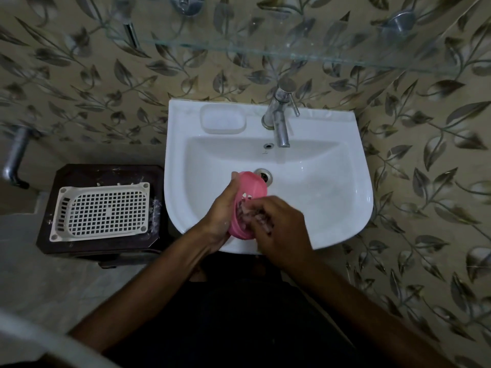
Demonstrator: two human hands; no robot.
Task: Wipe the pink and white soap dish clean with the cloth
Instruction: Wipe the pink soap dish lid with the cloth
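Note:
The pink soap dish [252, 185] is held tilted on its edge over the white sink basin [318, 187]. My left hand [225, 205] grips its left rim from behind. My right hand [279, 224] presses a bunched cloth [248, 212], mostly hidden under the fingers, against the dish's slotted inner face. A white tray-shaped piece [222, 119] rests on the sink ledge at the back left, beside the tap [280, 118].
A white plastic grid basket [102, 209] lies on a dark stool [66, 173] left of the sink. A glass shelf [265, 43] juts from the leaf-patterned wall above. A metal pipe [14, 155] is at far left. The drain [264, 175] sits behind the dish.

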